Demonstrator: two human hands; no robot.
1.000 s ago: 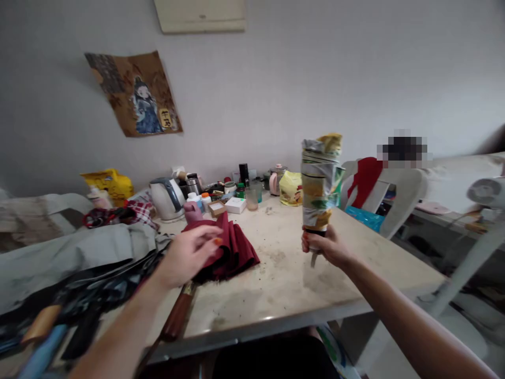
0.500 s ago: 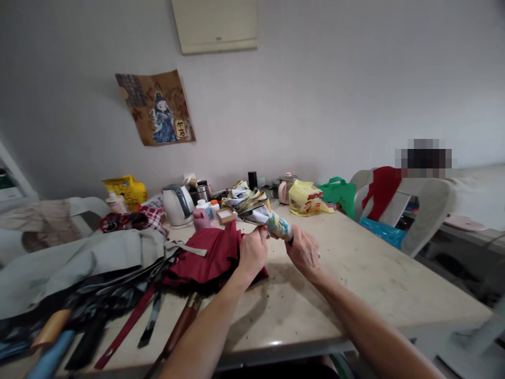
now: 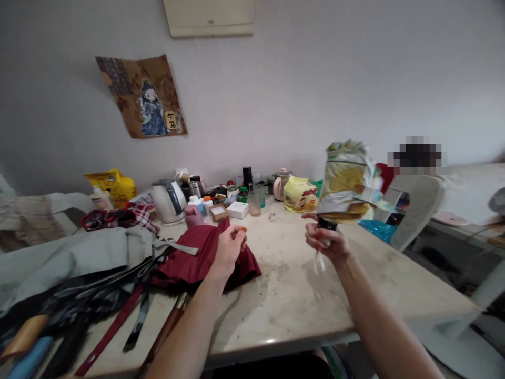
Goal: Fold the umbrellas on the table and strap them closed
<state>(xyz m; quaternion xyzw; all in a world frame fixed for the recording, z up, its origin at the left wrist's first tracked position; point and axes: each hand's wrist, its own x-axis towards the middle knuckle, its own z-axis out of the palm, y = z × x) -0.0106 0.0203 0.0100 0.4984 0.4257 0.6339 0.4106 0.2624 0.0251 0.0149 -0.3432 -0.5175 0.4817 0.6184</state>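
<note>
And I'm holding the patterned umbrella (image 3: 344, 181) roughly upright above the desk (image 3: 292, 300), right of the maroon umbrella (image 3: 189, 258), my right hand (image 3: 328, 241) clamping its fingers round the dark handle (image 3: 327, 224), while my left hand (image 3: 230, 251) is hanging over or touching the maroon umbrella, fingers bunched together.

"午马" on the wall poster (image 3: 142, 98)
</note>
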